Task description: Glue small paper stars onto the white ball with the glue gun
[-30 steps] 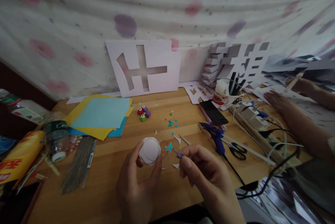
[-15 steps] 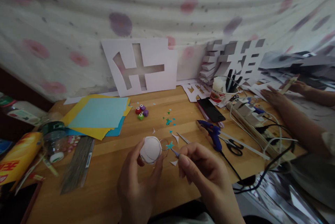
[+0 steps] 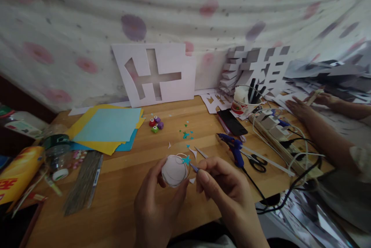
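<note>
My left hand (image 3: 155, 199) is closed round the sides of a white round piece (image 3: 173, 171), its pale top facing up. A thin wire-like loop (image 3: 188, 168) shows at the right of its rim. In my right hand (image 3: 224, 192), thumb and forefinger pinch a slim, pointed, bluish tool (image 3: 194, 167); its exact kind is unclear. A small teal star (image 3: 186, 160) is at the tool's tip, over the upper right rim of the white piece; whether it touches is unclear. Beyond lie small teal and green cut-outs (image 3: 185, 135) and white paper scraps (image 3: 193, 153).
Right of my hands lie a blue glue gun (image 3: 234, 149), black-handled scissors (image 3: 257, 163), a phone (image 3: 232, 121) and a power strip (image 3: 281, 141) with trailing cables. Coloured paper sheets (image 3: 107, 124) and a bottle (image 3: 56, 149) are at left. Another person's hands (image 3: 301, 108) work at far right.
My left hand has moved right and slightly down with the white piece, tilting it a little. The star now overlaps its rim, where before it was apart.
</note>
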Action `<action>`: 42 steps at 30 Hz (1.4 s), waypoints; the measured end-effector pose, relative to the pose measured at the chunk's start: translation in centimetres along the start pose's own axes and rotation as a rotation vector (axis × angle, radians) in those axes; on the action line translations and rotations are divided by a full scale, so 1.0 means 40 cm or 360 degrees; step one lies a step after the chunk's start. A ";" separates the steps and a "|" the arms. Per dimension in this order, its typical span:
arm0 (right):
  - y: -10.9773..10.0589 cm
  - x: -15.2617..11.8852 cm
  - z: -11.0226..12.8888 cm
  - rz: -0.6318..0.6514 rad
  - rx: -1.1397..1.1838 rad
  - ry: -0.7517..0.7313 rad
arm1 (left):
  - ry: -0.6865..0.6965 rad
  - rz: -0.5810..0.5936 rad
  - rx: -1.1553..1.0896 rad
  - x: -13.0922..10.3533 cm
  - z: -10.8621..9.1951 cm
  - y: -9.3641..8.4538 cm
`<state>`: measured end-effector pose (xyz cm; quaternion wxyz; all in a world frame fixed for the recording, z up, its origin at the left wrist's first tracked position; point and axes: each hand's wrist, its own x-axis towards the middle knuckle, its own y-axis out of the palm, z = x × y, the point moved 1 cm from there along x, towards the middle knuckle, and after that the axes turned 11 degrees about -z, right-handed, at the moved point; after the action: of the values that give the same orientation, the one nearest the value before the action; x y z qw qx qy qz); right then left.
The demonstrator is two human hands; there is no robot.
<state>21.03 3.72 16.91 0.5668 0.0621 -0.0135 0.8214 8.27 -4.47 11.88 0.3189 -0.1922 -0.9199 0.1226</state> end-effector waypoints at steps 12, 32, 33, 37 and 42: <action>-0.082 0.025 -0.078 -0.0417 -0.0033 0.0031 | -0.0254 0.0158 0.0112 0.075 0.134 0.037; -0.032 0.093 -0.313 -0.0110 -0.1158 -0.0141 | -0.0826 0.0301 -0.0355 0.122 0.314 0.146; -0.020 0.098 -0.323 -0.0064 -0.1254 -0.0224 | -0.0931 0.0308 -0.0502 0.122 0.308 0.146; 0.011 0.112 -0.343 0.0015 -0.1339 -0.0456 | -0.1088 0.0282 -0.0751 0.123 0.291 0.142; 0.015 0.115 -0.351 0.0005 -0.1384 -0.0539 | -0.1129 0.0253 -0.0845 0.125 0.286 0.138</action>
<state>17.64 9.07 3.55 0.5288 -0.0480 -0.4490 0.7187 -1.08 1.47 3.89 -0.0870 -0.2835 -0.9544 -0.0352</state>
